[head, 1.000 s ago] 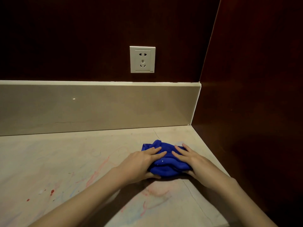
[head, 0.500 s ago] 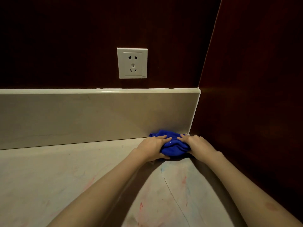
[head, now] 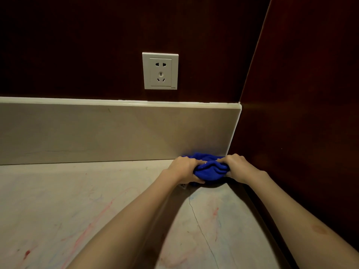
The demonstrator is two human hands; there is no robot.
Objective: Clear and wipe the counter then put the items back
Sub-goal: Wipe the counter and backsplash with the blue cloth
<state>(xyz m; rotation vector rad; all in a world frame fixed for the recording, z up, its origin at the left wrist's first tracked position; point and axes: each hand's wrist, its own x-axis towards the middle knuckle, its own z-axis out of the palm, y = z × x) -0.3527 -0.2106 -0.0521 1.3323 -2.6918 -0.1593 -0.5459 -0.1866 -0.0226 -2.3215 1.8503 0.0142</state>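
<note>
Blue cloth (head: pixel 210 169), counter (head: pixel 77 200) corner
Left hand (head: pixel 184 169) and right hand (head: pixel 240 167) now grip it bunched, fingers curled; socket (head: pixel 160 70) lettering unreadable.

a domestic interior is showing: a pale stone counter (head: pixel 58 210) is meeting a beige upstand (head: pixel 97 133), with dark wood panelling (head: pixel 301 94) carrying a white wall socket (head: pixel 160 71).

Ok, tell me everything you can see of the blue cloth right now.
The blue cloth is a deep, saturated blue, soft and fuzzy like microfibre, bunched into a wrinkled wad. It lies on the pale counter in the far right corner, up against the beige backsplash and close to the dark side panel. The left hand grips its left side, the right hand its right, fingers curled into the folds. Its underside is hidden.
</note>
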